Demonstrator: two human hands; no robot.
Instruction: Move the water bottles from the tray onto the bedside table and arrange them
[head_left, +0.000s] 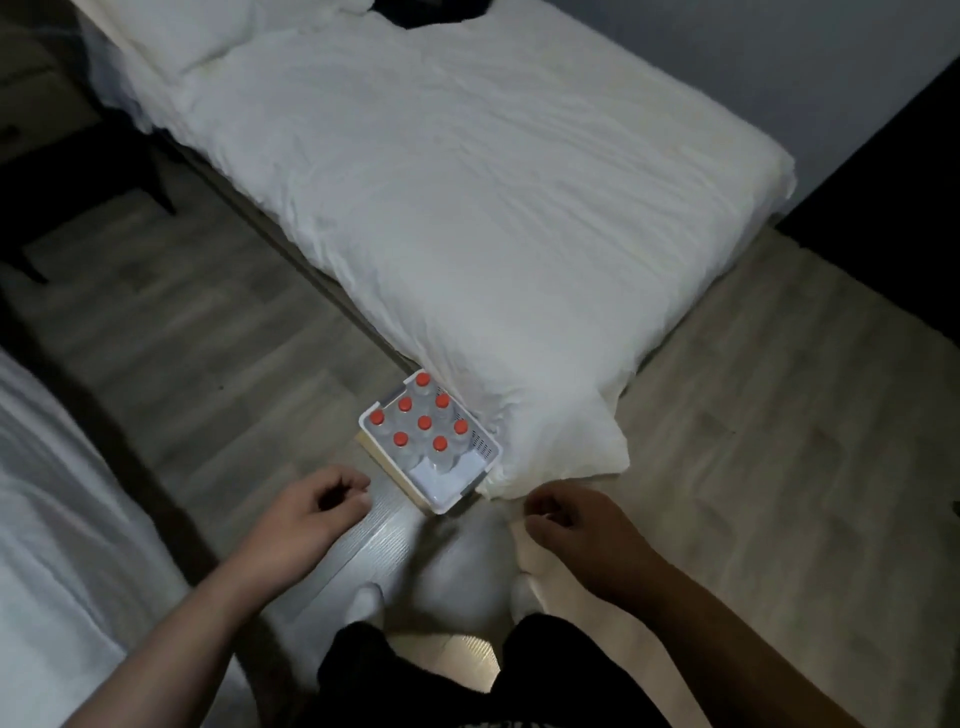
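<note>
Red-capped water bottles (425, 422), eight by my count, stand upright in the white tray (441, 500), which touches the corner of the bed (467, 208); my left hand (311, 512) and right hand (571, 525) hover just short of the tray, fingers loosely curled, holding nothing; I judge no bottle moved yet; next comes a firm grasp on the nearest bottle.

I get the bottles (425, 422) almost only as red caps, their clear bodies too dim and small to read. The tan thing (375, 453) under the tray (444, 506) is mostly hidden by it. The dark furniture (31, 130) at top left is murky and cut off by the frame edge, and the person's feet (366, 600) are a white blur.
</note>
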